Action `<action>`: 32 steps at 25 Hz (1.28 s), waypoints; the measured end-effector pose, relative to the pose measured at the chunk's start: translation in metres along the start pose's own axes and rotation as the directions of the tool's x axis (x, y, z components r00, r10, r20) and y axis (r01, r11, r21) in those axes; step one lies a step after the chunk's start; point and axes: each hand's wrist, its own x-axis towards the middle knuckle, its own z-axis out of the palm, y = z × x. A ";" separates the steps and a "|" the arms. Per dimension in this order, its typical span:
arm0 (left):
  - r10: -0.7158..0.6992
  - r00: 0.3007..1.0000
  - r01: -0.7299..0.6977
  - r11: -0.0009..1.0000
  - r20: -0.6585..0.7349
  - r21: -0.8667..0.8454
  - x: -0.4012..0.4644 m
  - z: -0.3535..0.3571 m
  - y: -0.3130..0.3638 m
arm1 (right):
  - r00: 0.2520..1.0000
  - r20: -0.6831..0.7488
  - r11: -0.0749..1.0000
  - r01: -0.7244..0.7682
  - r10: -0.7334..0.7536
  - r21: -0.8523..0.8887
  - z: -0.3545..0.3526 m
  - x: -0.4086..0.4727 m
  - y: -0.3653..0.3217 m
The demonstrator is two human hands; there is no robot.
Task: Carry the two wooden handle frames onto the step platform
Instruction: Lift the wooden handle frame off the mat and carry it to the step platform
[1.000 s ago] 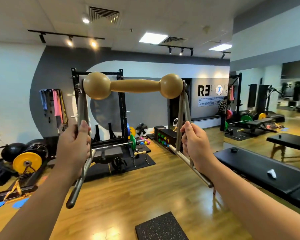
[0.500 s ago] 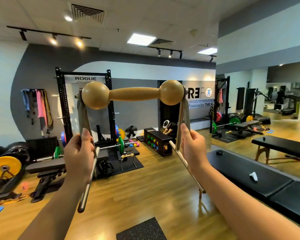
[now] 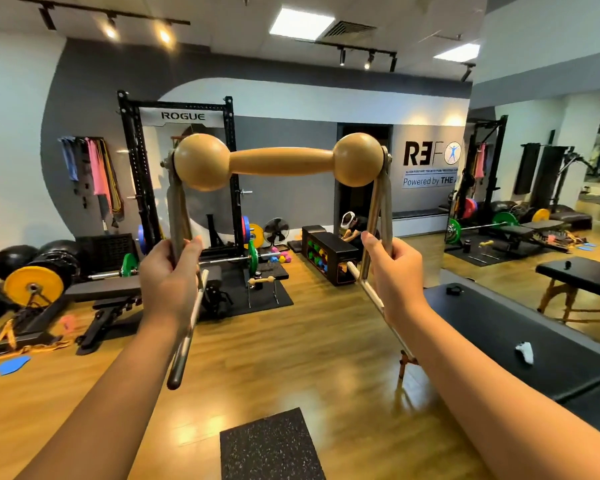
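Note:
I hold one wooden handle frame (image 3: 280, 161) up at chest height: a tan wooden bar with a ball at each end, on grey metal legs. My left hand (image 3: 168, 278) is closed on its left leg and my right hand (image 3: 394, 273) on its right leg. The frame's foot bars slant down toward me. A second wooden handle frame (image 3: 261, 281) stands far off on a black mat by the rack. A black speckled platform (image 3: 269, 445) lies on the floor just below me.
A black padded table (image 3: 520, 337) with a small white object runs along my right. A bench (image 3: 118, 296), a barbell and coloured plates crowd the left under the squat rack (image 3: 181, 174). A person crouches by a black box (image 3: 329, 252). Wood floor lies between.
The view has swung left and dipped a little, so the rack sits nearer the middle. The frame stays raised in both hands with the same grip.

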 end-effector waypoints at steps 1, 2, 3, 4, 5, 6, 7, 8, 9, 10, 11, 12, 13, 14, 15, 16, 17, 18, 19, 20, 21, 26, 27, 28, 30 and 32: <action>0.003 1.000 -0.003 1.000 -0.016 0.008 0.009 0.013 -0.010 | 1.000 -0.002 1.000 -0.002 0.002 -0.002 0.001 0.015 0.013; 0.001 0.999 -0.001 1.000 -0.045 0.018 0.019 0.027 -0.021 | 1.000 0.000 1.000 -0.008 0.008 0.012 0.003 0.031 0.026; -0.004 0.997 0.006 0.999 -0.082 0.033 0.032 0.040 -0.034 | 1.000 0.001 1.000 -0.013 0.013 0.025 0.006 0.048 0.042; -0.009 0.993 0.014 0.999 -0.118 0.045 0.046 0.054 -0.050 | 1.000 0.002 0.999 -0.020 0.020 0.031 0.009 0.066 0.058; -0.008 0.989 0.014 0.999 -0.146 0.045 0.060 0.066 -0.066 | 1.000 0.004 0.999 -0.026 0.026 0.029 0.013 0.084 0.073; -0.002 0.987 0.007 0.999 -0.162 0.031 0.074 0.078 -0.081 | 0.999 0.005 0.999 -0.032 0.032 0.028 0.018 0.101 0.088; -0.001 0.986 0.003 1.000 -0.165 0.011 0.092 0.092 -0.100 | 0.999 0.004 0.999 -0.035 0.035 0.028 0.024 0.123 0.105; -0.010 0.987 0.008 1.000 -0.162 -0.010 0.112 0.107 -0.119 | 0.999 0.000 0.999 -0.039 0.039 0.027 0.031 0.146 0.122; -0.022 0.986 0.018 1.000 -0.164 -0.023 0.130 0.122 -0.139 | 0.999 -0.003 0.999 -0.043 0.043 0.015 0.038 0.169 0.137; -0.035 0.987 0.029 0.999 -0.157 -0.038 0.146 0.136 -0.156 | 0.999 -0.009 0.999 -0.046 0.046 0.006 0.044 0.191 0.152; -0.047 0.988 0.040 0.998 -0.149 -0.048 0.163 0.151 -0.171 | 0.999 -0.013 0.999 -0.048 0.048 0.010 0.049 0.213 0.166; -0.061 0.988 0.055 0.998 -0.145 -0.042 0.179 0.166 -0.186 | 0.998 -0.017 0.999 -0.054 0.054 0.008 0.054 0.235 0.179; -0.074 0.987 0.071 0.997 -0.142 -0.028 0.192 0.177 -0.198 | 0.998 -0.020 0.998 -0.059 0.059 -0.001 0.058 0.253 0.189; -0.084 0.987 0.081 0.996 -0.137 -0.025 0.202 0.189 -0.209 | 0.998 -0.021 0.998 -0.058 0.058 -0.008 0.060 0.269 0.199; -0.095 0.986 0.092 0.995 -0.134 -0.030 0.214 0.203 -0.222 | 0.998 -0.020 0.998 -0.056 0.056 -0.005 0.063 0.288 0.210; -0.100 0.986 0.096 0.995 -0.133 -0.033 0.227 0.217 -0.236 | 0.999 -0.020 0.999 -0.050 0.050 0.000 0.065 0.309 0.221; -0.109 0.986 0.106 0.994 -0.126 -0.031 0.238 0.232 -0.248 | 0.999 -0.020 0.999 -0.041 0.041 -0.002 0.068 0.329 0.233; -0.112 0.986 0.111 0.994 -0.125 -0.014 0.250 0.247 -0.262 | 0.999 -0.022 0.999 -0.029 0.029 -0.014 0.069 0.350 0.245; -0.114 0.985 0.115 0.993 -0.129 -0.004 0.261 0.261 -0.274 | 1.000 -0.015 1.000 -0.022 0.021 -0.018 0.071 0.371 0.258; -0.110 0.984 0.113 0.994 -0.142 0.009 0.272 0.275 -0.286 | 1.000 0.001 1.000 -0.015 0.015 -0.010 0.072 0.393 0.272; -0.100 0.982 0.106 0.994 -0.161 0.027 0.283 0.290 -0.297 | 1.000 0.021 1.000 -0.010 0.010 0.007 0.072 0.415 0.286; -0.083 0.973 0.104 0.990 -0.217 0.091 0.328 0.372 -0.340 | 0.993 0.113 0.999 -0.027 0.022 0.042 0.070 0.531 0.350; -0.077 0.970 0.103 0.989 -0.230 0.103 0.340 0.387 -0.344 | 0.991 0.133 0.999 -0.031 0.026 0.040 0.074 0.556 0.358; -0.068 0.967 0.097 0.989 -0.245 0.108 0.354 0.402 -0.350 | 0.987 0.156 0.999 -0.033 0.026 0.044 0.078 0.581 0.366; -0.044 0.960 0.089 0.984 -0.275 0.152 0.381 0.425 -0.361 | 0.982 0.187 0.998 -0.036 0.026 0.052 0.090 0.624 0.381; -0.024 0.956 0.079 0.981 -0.294 0.179 0.408 0.443 -0.371 | 0.979 0.205 0.996 -0.038 0.020 0.083 0.106 0.662 0.400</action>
